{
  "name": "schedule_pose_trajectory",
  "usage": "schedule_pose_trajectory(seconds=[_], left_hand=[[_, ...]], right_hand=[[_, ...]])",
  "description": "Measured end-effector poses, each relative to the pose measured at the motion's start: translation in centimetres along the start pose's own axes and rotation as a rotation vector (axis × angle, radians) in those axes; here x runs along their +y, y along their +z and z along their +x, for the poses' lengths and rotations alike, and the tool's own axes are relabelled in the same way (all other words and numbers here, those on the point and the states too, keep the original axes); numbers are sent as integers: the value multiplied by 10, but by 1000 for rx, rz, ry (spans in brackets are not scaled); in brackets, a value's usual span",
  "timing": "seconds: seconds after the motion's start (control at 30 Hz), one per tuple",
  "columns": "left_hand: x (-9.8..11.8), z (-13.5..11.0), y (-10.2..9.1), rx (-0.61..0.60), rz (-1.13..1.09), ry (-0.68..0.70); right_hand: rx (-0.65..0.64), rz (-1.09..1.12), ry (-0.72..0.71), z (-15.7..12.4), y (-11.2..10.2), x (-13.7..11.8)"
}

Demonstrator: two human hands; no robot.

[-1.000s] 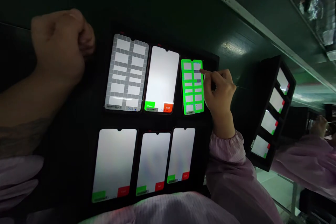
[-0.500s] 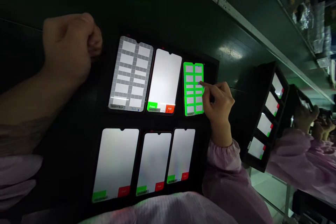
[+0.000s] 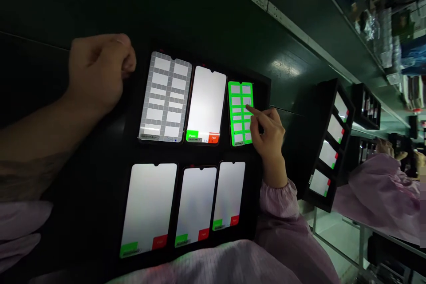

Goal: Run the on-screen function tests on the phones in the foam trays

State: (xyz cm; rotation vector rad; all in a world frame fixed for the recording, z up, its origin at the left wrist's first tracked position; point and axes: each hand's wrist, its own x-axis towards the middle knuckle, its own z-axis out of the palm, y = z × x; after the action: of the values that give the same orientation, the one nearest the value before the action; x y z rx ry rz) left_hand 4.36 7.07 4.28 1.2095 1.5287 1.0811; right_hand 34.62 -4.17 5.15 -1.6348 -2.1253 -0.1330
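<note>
My right hand stretches its index finger onto the screen of a phone that shows white blocks in a green grid. The other fingers are curled, with nothing visible in them. Left of that phone lies a phone with a white screen and green "Pass" and red "Fail" boxes. Farther left is a phone with a grey and white grid. My left hand is a closed fist above the dark bench, apart from the phones; nothing shows in it.
Three more white-screened phones, one of them a large phone, lie in the near row of the black tray. To the right stands another black tray with several lit phones. Beyond it is a co-worker's pink sleeve. A metal strip crosses the bench.
My right fingertip has slid slightly left on the green-grid screen. The left fist has shifted right in view. At the right, a co-worker's hand has moved away, uncovering another dark tray.
</note>
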Motion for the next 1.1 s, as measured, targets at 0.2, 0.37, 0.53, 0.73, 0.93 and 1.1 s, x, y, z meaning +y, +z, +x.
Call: schedule_pose_trajectory(seconds=[0.2,0.37,0.53,0.73,0.93,1.1], left_hand=[[-2,2,-5,-111,-178,-1],[-4,-1,-14,-188,-223,-31],[-11,-3,-25,-323,-272,-29],[-20,0,-29,-405,-292,-4],[-24,3,-29,-425,-271,66],[-26,4,-29,-440,-242,104]], right_hand=[[189,4,44,19,-14,-16],[160,86,82,53,-26,-44],[90,137,88,83,-19,-65],[-22,148,100,97,-4,-74],[-194,163,41,101,15,-80],[-236,170,-3,111,32,-78]])
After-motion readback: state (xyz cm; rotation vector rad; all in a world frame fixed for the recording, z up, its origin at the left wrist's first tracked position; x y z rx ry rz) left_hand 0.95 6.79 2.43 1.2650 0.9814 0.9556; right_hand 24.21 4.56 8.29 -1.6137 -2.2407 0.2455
